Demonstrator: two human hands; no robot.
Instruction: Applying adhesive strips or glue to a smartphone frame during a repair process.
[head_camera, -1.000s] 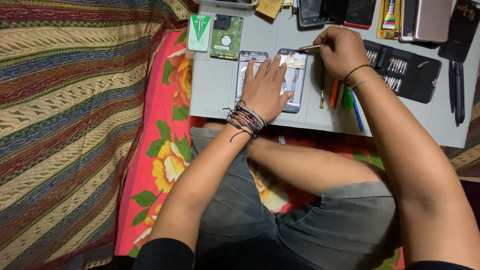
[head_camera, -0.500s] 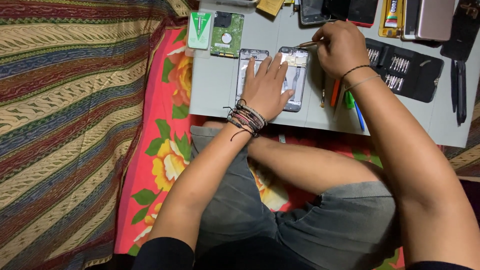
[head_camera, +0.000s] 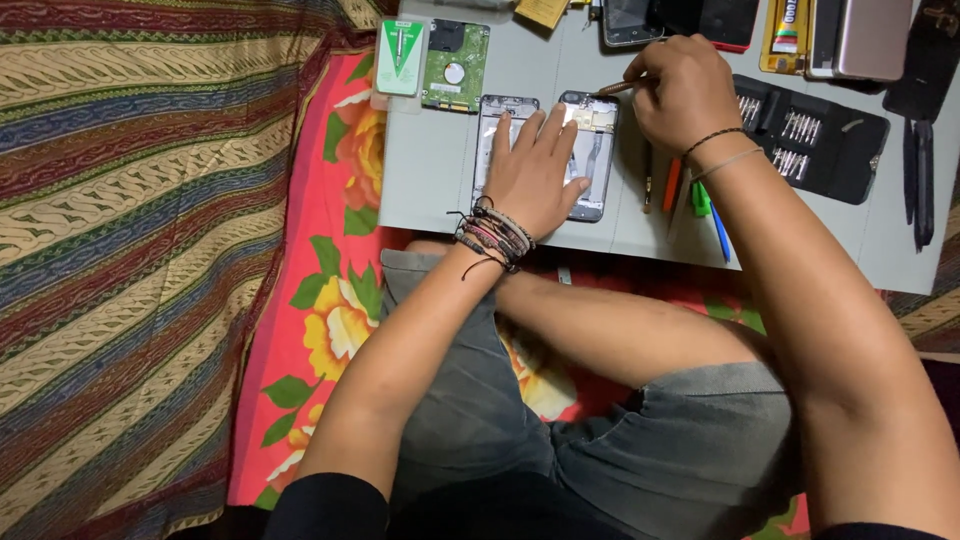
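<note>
We counted two hands (head_camera: 535, 165) (head_camera: 685, 90), one screwdriver (head_camera: 615, 88), two opened phone halves (head_camera: 495, 125) (head_camera: 595, 135), one green drive board (head_camera: 455, 65), one green packet (head_camera: 400, 45), one black bit case (head_camera: 810, 135), and two more phones (head_camera: 630, 20) (head_camera: 860, 35) on the worktop (head_camera: 425, 170).

Upper middle: green circuit board (head_camera: 455, 65) on the grey surface (head_camera: 425, 180), just beside a green-and-white packet (head_camera: 399, 58).
Upper right: black case of screwdriver bits (head_camera: 815, 135), lying open.
Top edge: dark phones (head_camera: 680, 20), a yellow packet (head_camera: 787, 35).
Middle right: orange, green and blue tools (head_camera: 697, 200), close together.
Left half: striped cloth (head_camera: 140, 250).
Lower middle: red flowered cloth (head_camera: 330, 310).
</note>
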